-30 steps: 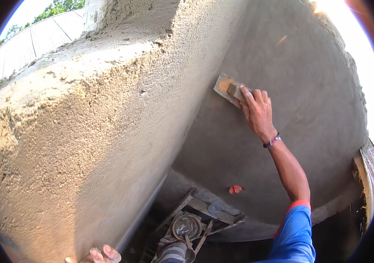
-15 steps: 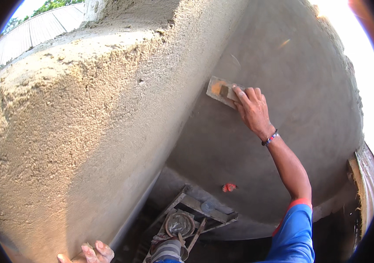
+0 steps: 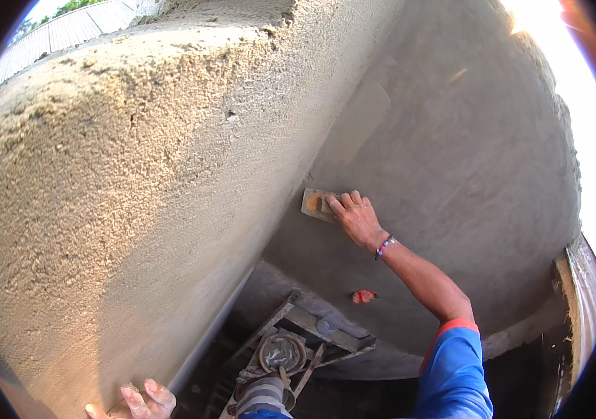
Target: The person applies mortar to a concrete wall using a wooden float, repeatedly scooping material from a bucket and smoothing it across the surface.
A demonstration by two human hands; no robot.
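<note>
- Head view, nearest us: our left hand [image 3: 134,401] lies flat with fingers spread on the rough plastered pillar [image 3: 123,209], likely for balance.
- Below stands a wooden scaffold [image 3: 305,332].
- Farther off, our right hand [image 3: 357,218] presses a wooden float [image 3: 315,204] flat against the grey wall [image 3: 465,160], fingers closed over it, its long axis running left-right, slightly tilted, pointing toward the corner.

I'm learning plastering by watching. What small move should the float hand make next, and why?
Probably slide the float a little further into the inside corner. The right hand presses it flat on the grey wall just short of that corner, while the left hand braces on the rough wall.
</note>
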